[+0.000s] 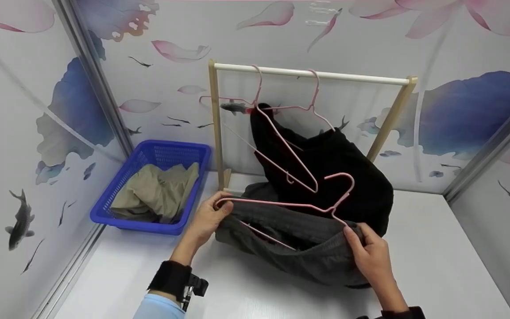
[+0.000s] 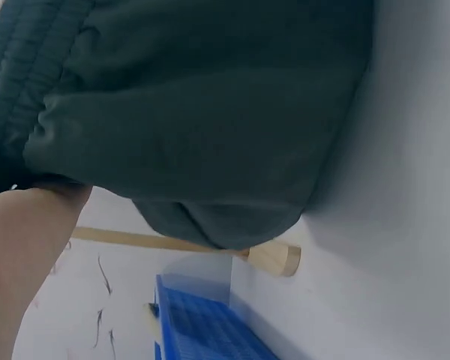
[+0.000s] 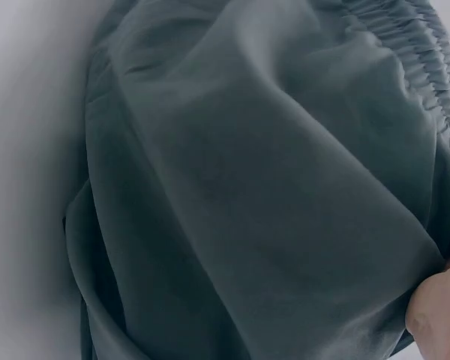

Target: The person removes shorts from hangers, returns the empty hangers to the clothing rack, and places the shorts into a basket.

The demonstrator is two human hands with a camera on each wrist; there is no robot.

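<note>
Dark grey shorts (image 1: pixel 277 261) with a gathered elastic waistband are held up in front of the rack in the head view, waist opening upward. A pink hanger (image 1: pixel 277 204) runs along the waist, part of it inside the opening, its hook pointing up. My left hand (image 1: pixel 208 219) grips the left side of the waistband together with the hanger's end. At the right side, my right hand (image 1: pixel 372 252) pinches the waistband by the hanger's other end. Both wrist views are mostly filled by the shorts' fabric (image 2: pixel 195 127), with the fingers largely hidden.
Behind the shorts stands a rack with a white rail (image 1: pixel 352 77) and wooden legs. Two pink hangers hang from it, and a black garment (image 1: pixel 326 164) hangs on the right one. A blue basket (image 1: pixel 148 225) at left holds a khaki garment (image 1: pixel 157 190). Printed walls enclose the white table (image 1: pixel 432 257).
</note>
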